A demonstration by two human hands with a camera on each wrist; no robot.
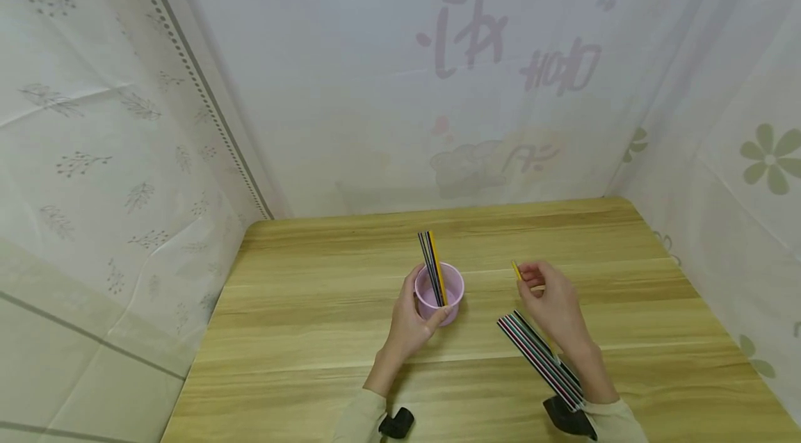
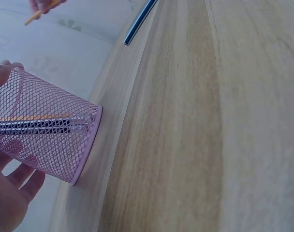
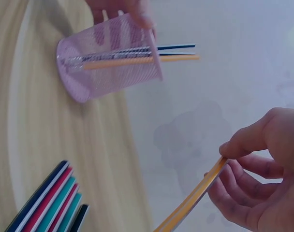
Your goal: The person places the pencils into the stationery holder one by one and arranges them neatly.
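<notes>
My left hand (image 1: 408, 323) grips a pink mesh pen cup (image 1: 453, 313) round its side, thumb near the rim. The cup stands upright on the table, and a few dark striped pencils (image 1: 428, 259) and a yellow one (image 1: 437, 263) lean inside it. To the right, my right hand (image 1: 559, 307) pinches another yellow pencil (image 3: 193, 195) between thumb and fingers, raised above the table. Below that hand a row of striped pencils (image 1: 537, 358) in dark, red and green lies side by side, partly hidden by the right forearm.
The wooden table (image 1: 300, 332) has its far edge against a pale printed curtain (image 1: 350, 116). More curtain hangs at the left and right. Black straps with camera mounts (image 1: 397, 423) sit at both wrists.
</notes>
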